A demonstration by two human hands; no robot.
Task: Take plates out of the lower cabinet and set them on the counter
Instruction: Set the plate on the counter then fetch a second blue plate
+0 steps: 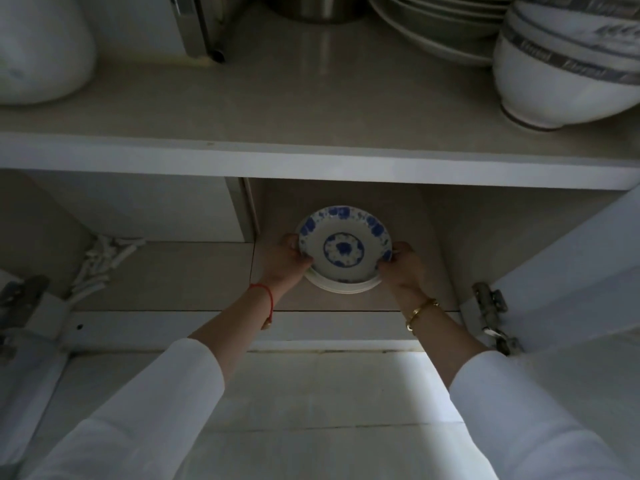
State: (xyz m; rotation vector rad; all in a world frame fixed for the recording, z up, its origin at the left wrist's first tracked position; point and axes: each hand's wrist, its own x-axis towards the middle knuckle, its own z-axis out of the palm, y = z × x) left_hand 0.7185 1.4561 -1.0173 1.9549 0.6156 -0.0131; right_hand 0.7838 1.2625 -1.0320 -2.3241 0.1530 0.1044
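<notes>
Blue-patterned plate stack (344, 251) inside lower cabinet (429, 237)

The stack of plates (344, 252) at the centre looks like glazed ceramic, glossy white, with blue print on the top one. The worktop (277, 98) at 12 o'clock is smooth, polished and stone-like, with a faint reflection. The bowls (554, 81) at 2 o'clock are shiny white glazed ware with grey bands. The pot (318, 8) at 12 o'clock is brushed metal. The hinge (491, 306) at 4 o'clock is dull metal. The sleeves (156, 410) are matt white cloth, and the bracelet (422, 306) is bright gold-coloured metal.
</notes>
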